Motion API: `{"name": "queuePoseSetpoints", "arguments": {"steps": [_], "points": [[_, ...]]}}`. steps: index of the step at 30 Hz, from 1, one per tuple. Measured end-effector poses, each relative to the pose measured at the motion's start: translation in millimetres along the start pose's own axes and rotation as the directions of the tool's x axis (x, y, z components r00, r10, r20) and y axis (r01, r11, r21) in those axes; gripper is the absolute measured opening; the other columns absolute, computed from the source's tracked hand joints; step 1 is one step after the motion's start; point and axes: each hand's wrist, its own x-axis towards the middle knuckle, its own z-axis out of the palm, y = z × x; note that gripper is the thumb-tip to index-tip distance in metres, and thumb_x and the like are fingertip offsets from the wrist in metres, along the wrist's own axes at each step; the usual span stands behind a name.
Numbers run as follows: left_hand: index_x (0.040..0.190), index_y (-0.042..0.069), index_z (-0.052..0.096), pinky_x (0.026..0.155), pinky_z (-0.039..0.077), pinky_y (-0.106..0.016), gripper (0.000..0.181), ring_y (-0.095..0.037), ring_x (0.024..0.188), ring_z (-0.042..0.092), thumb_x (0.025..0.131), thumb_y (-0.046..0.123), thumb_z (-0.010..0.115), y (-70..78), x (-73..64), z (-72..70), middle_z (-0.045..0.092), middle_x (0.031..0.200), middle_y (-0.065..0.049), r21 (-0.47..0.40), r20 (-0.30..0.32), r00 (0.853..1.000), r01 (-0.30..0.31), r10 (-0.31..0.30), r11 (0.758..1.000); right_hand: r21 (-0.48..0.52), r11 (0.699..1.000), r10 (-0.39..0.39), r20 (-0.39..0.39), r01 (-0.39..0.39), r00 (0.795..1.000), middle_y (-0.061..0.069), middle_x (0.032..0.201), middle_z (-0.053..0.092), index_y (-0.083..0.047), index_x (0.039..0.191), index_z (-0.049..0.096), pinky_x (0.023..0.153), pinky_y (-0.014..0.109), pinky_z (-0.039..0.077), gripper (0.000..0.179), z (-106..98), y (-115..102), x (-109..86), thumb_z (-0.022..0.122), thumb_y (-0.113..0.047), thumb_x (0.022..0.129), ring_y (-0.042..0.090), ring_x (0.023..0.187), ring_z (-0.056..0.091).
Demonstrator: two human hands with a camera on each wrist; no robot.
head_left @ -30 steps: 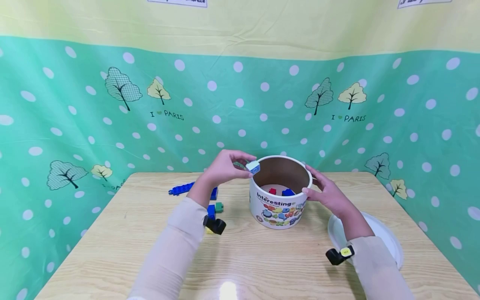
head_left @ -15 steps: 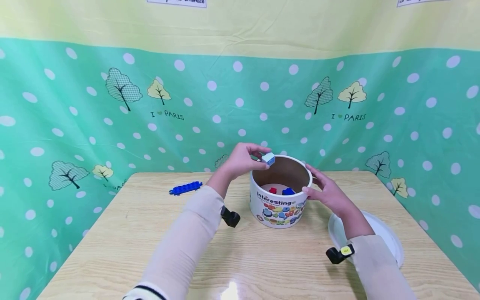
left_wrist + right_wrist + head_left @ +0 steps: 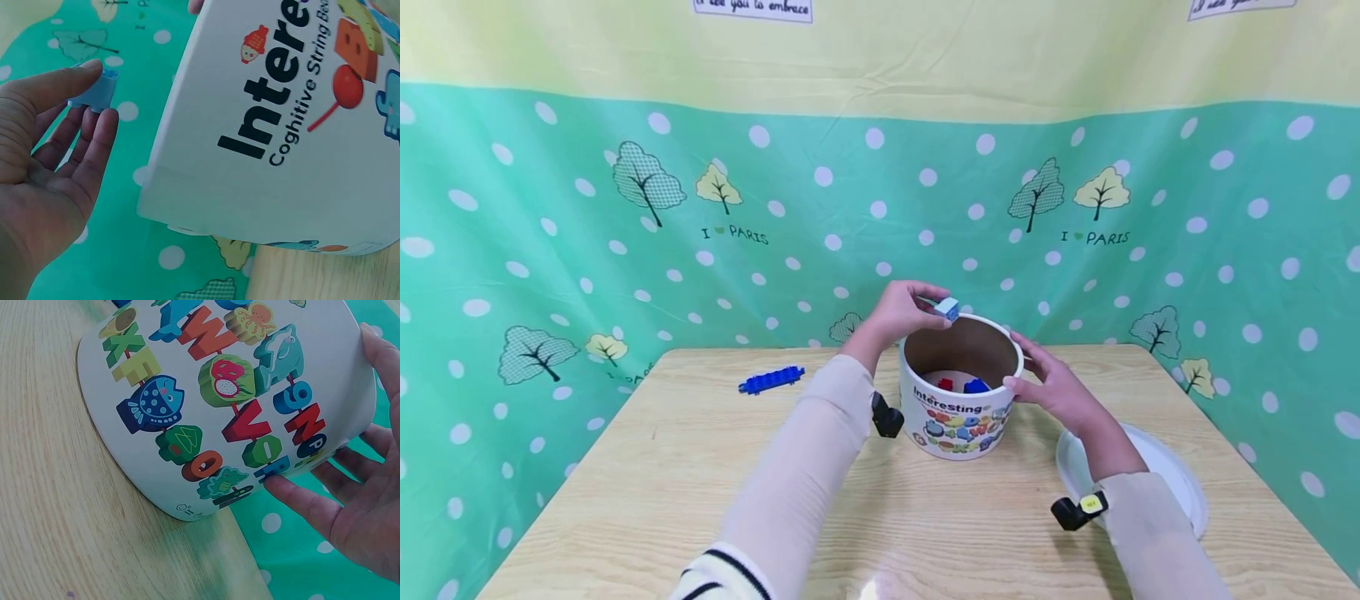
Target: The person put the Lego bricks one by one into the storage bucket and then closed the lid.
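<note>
A light blue toy building brick (image 3: 948, 308) is pinched between the thumb and fingers of my left hand (image 3: 901, 312), just above the rim of a round white tub. The left wrist view shows that brick (image 3: 97, 92) from its side. Printed letters and animals cover the tub (image 3: 953, 423), which stands upright and uncovered on the table. Inside lie a small red brick (image 3: 945, 384) and a blue brick (image 3: 976, 386). My right hand (image 3: 1054, 383) holds the tub's right side near the rim, thumb toward the front and fingers farther back; the right wrist view shows the fingers against its printed wall.
A long blue studded piece (image 3: 771, 380) lies at the back left of the wooden table (image 3: 647, 475). On the right, a round white lid (image 3: 1180, 479) lies partly under my right forearm. A polka-dot cloth (image 3: 880, 208) hangs behind. My left sleeve covers part of the tabletop.
My left hand has moved right and slightly up with the light blue brick, from the tub's left edge to above its opening. My left sleeve now hides bricks seen earlier. The right hand stays put.
</note>
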Motion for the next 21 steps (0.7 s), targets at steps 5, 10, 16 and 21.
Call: {"name": "queuePoseSetpoints", "arguments": {"steps": [5, 10, 16, 21], "points": [[0.102, 0.016, 0.066, 0.071, 0.051, -0.027, 0.039, -0.016, 0.082, 0.059, 0.066, 0.012, 0.078, -4.1, 6.8, 5.2, 0.063, 0.093, 0.001, -0.031, -0.011, 1.0, 0.028, -0.028, 0.999, 0.004, 1.0, -0.005, 0.001, 0.005, 1.0, 0.002, 0.144, 0.02, -0.037, 0.139, 0.02, 0.085, 0.049, 0.043, 0.074, 0, 1, 0.2, 0.064, -0.035, 0.08, 0.033, 0.129, 0.019], [0.102, 0.017, 0.066, 0.074, 0.05, -0.027, 0.039, -0.013, 0.085, 0.059, 0.065, 0.013, 0.079, -6.1, 8.9, 11.3, 0.063, 0.096, 0.004, -0.052, -0.024, 0.999, 0.043, -0.044, 0.998, 0.002, 1.0, -0.004, 0.002, 0.004, 1.0, 0.002, 0.144, 0.02, -0.039, 0.139, 0.02, 0.085, 0.049, 0.043, 0.073, 0, 2, -0.1, 0.064, -0.036, 0.08, 0.033, 0.129, 0.019], [0.102, 0.017, 0.066, 0.075, 0.049, -0.027, 0.04, -0.013, 0.09, 0.058, 0.065, 0.013, 0.079, -8.8, 8.0, 9.1, 0.062, 0.101, 0.005, -0.099, -0.033, 0.999, 0.024, -0.027, 0.995, 0.01, 1.0, -0.012, 0.004, 0.012, 1.0, 0.003, 0.144, 0.02, -0.038, 0.139, 0.021, 0.084, 0.047, 0.044, 0.073, 1, 2, -0.4, 0.064, -0.034, 0.08, 0.033, 0.129, 0.02], [0.103, 0.016, 0.065, 0.075, 0.05, -0.026, 0.039, -0.018, 0.095, 0.058, 0.066, 0.012, 0.078, -11.6, 0.2, -1.4, 0.061, 0.105, 0.002, -0.158, -0.035, 0.999, 0.01, -0.015, 0.987, -0.003, 1.0, -0.009, -0.002, 0.009, 1.0, 0.002, 0.144, 0.02, -0.038, 0.139, 0.02, 0.085, 0.049, 0.043, 0.074, 0, -1, -0.7, 0.064, -0.035, 0.08, 0.032, 0.129, 0.019]]}}
